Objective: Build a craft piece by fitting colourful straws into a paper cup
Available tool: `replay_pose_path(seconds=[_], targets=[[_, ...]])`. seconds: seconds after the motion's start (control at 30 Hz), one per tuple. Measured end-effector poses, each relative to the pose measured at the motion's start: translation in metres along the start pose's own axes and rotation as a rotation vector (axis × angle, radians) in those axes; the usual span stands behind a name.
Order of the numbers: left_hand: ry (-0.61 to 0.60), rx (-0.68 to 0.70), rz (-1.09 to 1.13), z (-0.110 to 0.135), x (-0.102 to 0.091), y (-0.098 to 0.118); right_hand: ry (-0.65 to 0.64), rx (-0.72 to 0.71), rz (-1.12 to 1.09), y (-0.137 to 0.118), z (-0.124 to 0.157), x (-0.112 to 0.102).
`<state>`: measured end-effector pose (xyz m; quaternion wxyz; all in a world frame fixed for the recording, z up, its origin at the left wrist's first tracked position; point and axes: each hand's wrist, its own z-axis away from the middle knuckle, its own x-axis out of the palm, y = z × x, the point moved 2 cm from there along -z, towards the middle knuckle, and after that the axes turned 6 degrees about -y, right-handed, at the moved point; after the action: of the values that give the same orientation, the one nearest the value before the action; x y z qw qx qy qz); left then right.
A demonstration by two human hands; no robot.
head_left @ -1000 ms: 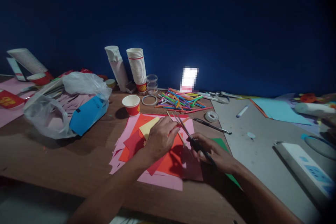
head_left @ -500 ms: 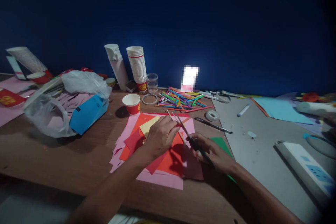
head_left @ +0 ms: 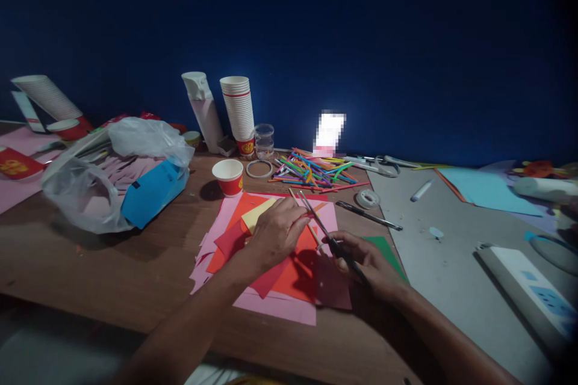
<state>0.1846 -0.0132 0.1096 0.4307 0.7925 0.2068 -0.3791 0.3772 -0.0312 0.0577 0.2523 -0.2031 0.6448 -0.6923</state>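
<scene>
Hands work over a loose stack of craft paper on a brown wooden tabletop (head_left: 135,264). The right hand (head_left: 363,264) has its fingers curled close together around black-handled scissors (head_left: 338,249), whose thin metal blades point up and to the left, toward the left hand (head_left: 275,234). That hand hangs just above the stack, its fingers pressed together and its fingertips (head_left: 302,221) almost at the blades; whether they pinch anything cannot be told. A thin tan stick (head_left: 307,222) crosses just beside those fingertips.

The stack (head_left: 275,307) lies under both hands: a pink sheet with orange-red, dark red and pale yellow pieces on it. Its near pink edge stops short of the table's front edge, where both forearms cross.

Just right of the stack, a green paper sheet (head_left: 386,255) runs to the edge of a grey cutting mat (head_left: 433,289). A black pen (head_left: 368,215) and a small tape roll (head_left: 368,198) lie near the hands.

Beyond the stack stand a red-and-white paper cup (head_left: 228,177) and a heap of multicoloured sticks (head_left: 316,171). To the left, a strip of wood separates the stack from a clear plastic bag (head_left: 81,186).
</scene>
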Motion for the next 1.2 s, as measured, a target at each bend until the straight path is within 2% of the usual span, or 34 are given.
replay_pose_path(seconds=[0.3, 0.5, 0.67, 0.87, 1.03, 1.2], targets=[[0.008, -0.011, 0.032, 0.0, -0.001, 0.0, 0.067, 0.007, -0.013, 0.013, 0.0, -0.003], [0.028, 0.002, 0.07, 0.0, -0.002, -0.001, 0.077, -0.006, 0.059, 0.008, -0.003, -0.004], [0.122, -0.019, 0.153, -0.002, -0.007, -0.011, 0.134, -0.024, 0.393, -0.002, -0.003, -0.027], [0.357, -0.168, 0.382, -0.004, -0.021, -0.032, 0.153, -0.013, 0.853, -0.017, 0.007, -0.053], [0.365, -0.353, 0.585, -0.004, -0.025, -0.045, 0.165, 0.111, 1.182, -0.005, 0.007, -0.058], [0.345, -0.39, 0.664, -0.005, -0.021, -0.043, 0.149, 0.153, 1.338, 0.005, 0.005, -0.059]])
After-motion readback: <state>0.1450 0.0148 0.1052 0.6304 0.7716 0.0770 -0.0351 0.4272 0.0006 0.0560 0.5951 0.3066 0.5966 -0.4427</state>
